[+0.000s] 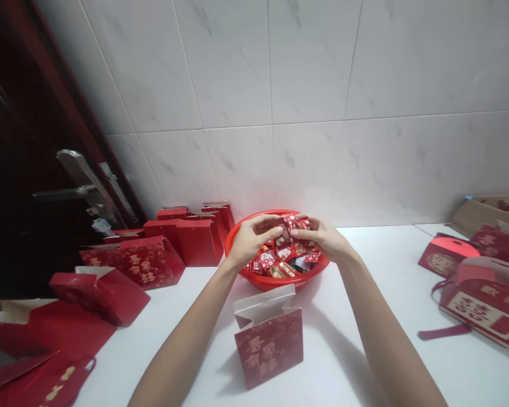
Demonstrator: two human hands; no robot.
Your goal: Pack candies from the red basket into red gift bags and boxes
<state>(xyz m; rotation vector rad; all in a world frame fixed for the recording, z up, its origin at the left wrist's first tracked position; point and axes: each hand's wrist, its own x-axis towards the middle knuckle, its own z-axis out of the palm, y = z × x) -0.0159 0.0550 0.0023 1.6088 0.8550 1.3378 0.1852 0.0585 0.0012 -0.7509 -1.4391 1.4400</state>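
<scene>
Two hands, seemingly several candies.

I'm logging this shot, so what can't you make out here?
Head view: number of held sweets, partly covered by left hand and right hand.
Head view: bottom of the red basket, under loose sweets.
Head view: floor of the front bag, behind its front panel.
Head view: rest of the cardboard box, past the right edge.
Head view: small print on wrappers, blurred and too small.
</scene>
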